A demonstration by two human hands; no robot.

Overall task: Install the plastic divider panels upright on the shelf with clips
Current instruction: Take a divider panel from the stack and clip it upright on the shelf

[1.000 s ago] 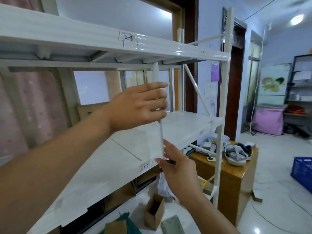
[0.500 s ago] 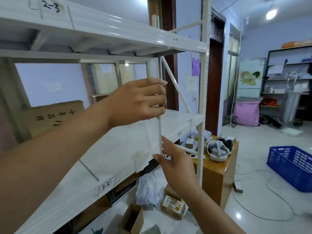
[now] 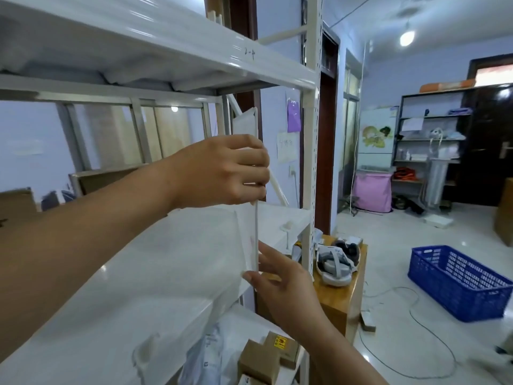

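Observation:
A translucent white plastic divider panel (image 3: 245, 122) stands upright at the front edge of the middle white shelf (image 3: 155, 273). My left hand (image 3: 224, 170) is closed around the panel's upper half. My right hand (image 3: 277, 276) touches the panel's bottom front corner at the shelf lip, fingers spread. A white clip (image 3: 287, 232) stands on the shelf further right, near the upright post (image 3: 311, 162). Another white clip (image 3: 144, 357) sits on the shelf's front edge at the lower left. The panel's middle is hidden behind my left hand.
The upper shelf (image 3: 194, 51), marked "2-4", hangs close above the panel. Small cardboard boxes (image 3: 266, 357) and a plastic bag lie on the shelf below. A wooden table (image 3: 344, 290) with headsets stands right of the rack. A blue crate (image 3: 460, 284) is on the floor.
The view has swung right along the shelf. Both hands carried the panel rightward toward the rack's end post, keeping their hold at its top and bottom.

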